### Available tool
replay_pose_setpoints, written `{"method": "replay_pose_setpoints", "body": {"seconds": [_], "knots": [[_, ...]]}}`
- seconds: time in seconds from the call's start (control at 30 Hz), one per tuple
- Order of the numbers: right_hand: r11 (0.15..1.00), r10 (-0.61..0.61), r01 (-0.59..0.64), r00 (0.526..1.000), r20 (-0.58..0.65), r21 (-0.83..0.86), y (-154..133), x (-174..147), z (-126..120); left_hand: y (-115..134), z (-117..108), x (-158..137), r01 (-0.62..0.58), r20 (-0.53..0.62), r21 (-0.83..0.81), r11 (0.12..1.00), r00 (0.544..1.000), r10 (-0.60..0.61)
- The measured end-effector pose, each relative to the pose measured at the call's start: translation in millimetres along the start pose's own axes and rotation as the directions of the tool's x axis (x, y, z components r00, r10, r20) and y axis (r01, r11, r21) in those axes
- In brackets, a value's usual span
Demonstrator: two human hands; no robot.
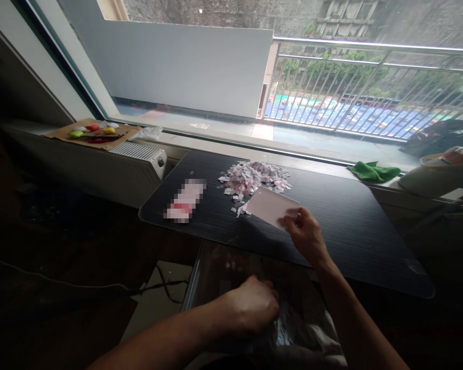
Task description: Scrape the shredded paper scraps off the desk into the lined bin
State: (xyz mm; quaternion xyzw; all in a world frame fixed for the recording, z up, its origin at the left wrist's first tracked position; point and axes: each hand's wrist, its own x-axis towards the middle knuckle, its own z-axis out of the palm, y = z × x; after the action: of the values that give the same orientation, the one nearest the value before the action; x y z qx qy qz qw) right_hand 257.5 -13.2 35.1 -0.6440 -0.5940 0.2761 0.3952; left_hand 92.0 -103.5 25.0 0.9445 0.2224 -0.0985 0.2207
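Between the thumb and fingers of my right hand [304,231] is a thin pale pink card [272,206], tilted over the dark tabletop [332,210]. Its far left end is by the near edge of a heap of torn paper scraps [250,177], white and pinkish. Below the table's front edge, my left hand [254,303] is closed, knuckles up, on what looks like a clear plastic bag [287,326]. Dim light and the hand itself hide most of that grip. A blurred-out pink and red packet [185,200] lies left of the heap.
Behind the table runs a window sill with a green cloth [374,171] and a pale container [435,174] at right. A white radiator [139,154] stands left, near brown paper [67,134] bearing colourful lumps. A black cable [165,282] crosses a pale surface below.
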Motion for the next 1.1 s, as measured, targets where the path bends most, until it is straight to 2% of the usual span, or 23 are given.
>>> {"method": "replay_pose_setpoints", "body": {"seconds": [0.17, 0.37, 0.53, 0.97, 1.1], "knots": [[0.997, 0.013, -0.008, 0.998, 0.06, -0.078, -3.7, 1.7, -3.6, -2.2, -2.0, -5.2, 0.018, -0.014, -0.024, 1.0, 1.0, -0.018], [0.997, 0.001, 0.0, 1.0, 0.022, -0.079, -13.2, 2.4, -4.3, 0.8, -8.2, -10.2, 0.049, -0.004, -0.042, 0.998, 0.999, -0.05], [0.984, -0.005, 0.022, 0.996, 0.092, -0.178, -18.4, 3.7, -9.9, 0.0, -10.2, -11.7, 0.061, -0.012, -0.058, 0.996, 0.998, -0.061], [0.97, 0.009, -0.014, 1.0, -0.021, -0.241, -16.3, -6.4, -31.0, -5.1, -10.6, -13.5, 0.078, 0.025, -0.042, 0.996, 0.997, -0.077], [0.971, -0.005, 0.007, 1.0, 0.009, -0.238, -15.4, -7.3, -29.1, -6.3, -8.8, -11.5, 0.079, 0.082, -0.043, 0.996, 0.994, -0.076]]}}
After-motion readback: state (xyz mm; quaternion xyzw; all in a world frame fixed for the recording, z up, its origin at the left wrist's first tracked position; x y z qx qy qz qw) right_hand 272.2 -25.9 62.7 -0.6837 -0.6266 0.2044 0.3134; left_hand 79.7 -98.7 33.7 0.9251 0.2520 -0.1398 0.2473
